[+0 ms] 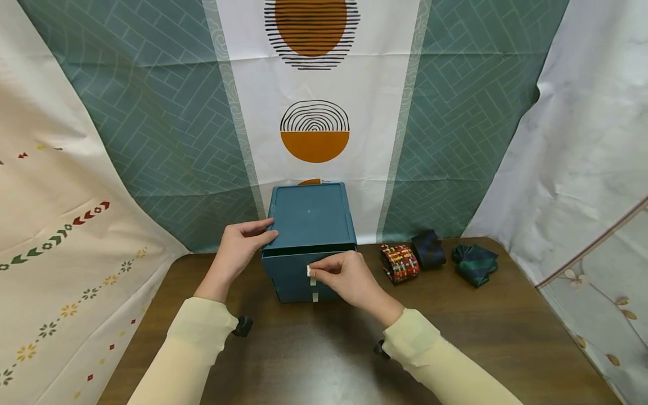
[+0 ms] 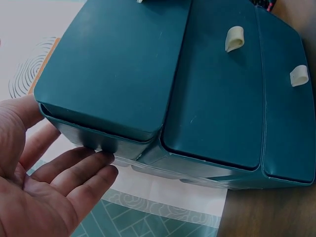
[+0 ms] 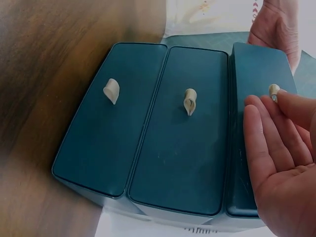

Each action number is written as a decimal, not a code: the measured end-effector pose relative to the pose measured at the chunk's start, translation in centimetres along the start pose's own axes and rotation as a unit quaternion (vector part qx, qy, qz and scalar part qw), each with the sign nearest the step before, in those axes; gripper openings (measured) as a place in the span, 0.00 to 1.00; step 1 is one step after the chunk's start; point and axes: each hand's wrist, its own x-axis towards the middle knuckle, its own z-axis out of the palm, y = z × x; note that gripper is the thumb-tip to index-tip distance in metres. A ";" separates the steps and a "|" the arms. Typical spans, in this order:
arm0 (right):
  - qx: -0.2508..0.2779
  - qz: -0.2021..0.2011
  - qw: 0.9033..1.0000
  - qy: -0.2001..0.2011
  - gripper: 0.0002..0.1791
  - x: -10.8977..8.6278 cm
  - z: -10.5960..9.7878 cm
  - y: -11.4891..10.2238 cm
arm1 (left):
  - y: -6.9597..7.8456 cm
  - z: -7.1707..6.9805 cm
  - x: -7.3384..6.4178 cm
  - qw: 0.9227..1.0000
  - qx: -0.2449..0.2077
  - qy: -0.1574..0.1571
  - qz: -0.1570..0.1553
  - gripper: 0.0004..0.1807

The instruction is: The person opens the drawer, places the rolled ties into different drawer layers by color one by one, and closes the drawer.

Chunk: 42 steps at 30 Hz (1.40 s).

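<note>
A teal drawer box (image 1: 314,212) with three drawers stands at the back of the table. Its top drawer (image 2: 118,64) juts out slightly past the others, leaving a dark gap under the lid edge. My right hand (image 1: 351,279) pinches the cream loop pull (image 3: 274,90) of that drawer between thumb and index finger. My left hand (image 1: 238,247) rests at the box's upper left edge, thumb and fingers straight against the top and side. The middle loop pull (image 3: 190,101) and the bottom loop pull (image 3: 112,91) hang untouched.
On the right of the brown table (image 1: 324,360) lie a red and yellow patterned rolled cloth (image 1: 400,262), a dark navy roll (image 1: 429,249) and a green and navy folded cloth (image 1: 475,264). A patterned curtain (image 1: 177,112) hangs right behind the box.
</note>
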 end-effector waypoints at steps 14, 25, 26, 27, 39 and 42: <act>0.029 0.028 0.999 0.000 0.11 -0.8 0.3 -0.1 | 0.3 -0.1 -0.4 1.000 0.003 -0.009 0.002 0.26; -0.007 0.032 0.999 0.000 0.10 -1.3 0.4 -1.1 | 1.1 -0.1 -0.9 1.000 0.005 -0.009 0.001 0.26; -0.016 0.032 0.999 -0.002 0.10 -1.4 0.4 -1.3 | 1.1 -0.1 -1.0 1.000 0.006 -0.010 0.002 0.26; -0.024 0.034 0.999 -0.003 0.10 -1.5 0.3 -1.5 | 1.1 -0.1 -1.0 1.000 0.008 -0.010 0.002 0.26; -0.049 0.065 0.995 -0.059 0.06 -2.6 -0.3 -4.2 | 1.3 -0.1 -1.0 1.000 0.013 -0.008 -0.005 0.26; -0.061 0.065 0.994 -0.066 0.06 -3.0 -0.2 -4.8 | 1.3 -0.1 -1.0 1.000 0.011 -0.008 -0.007 0.26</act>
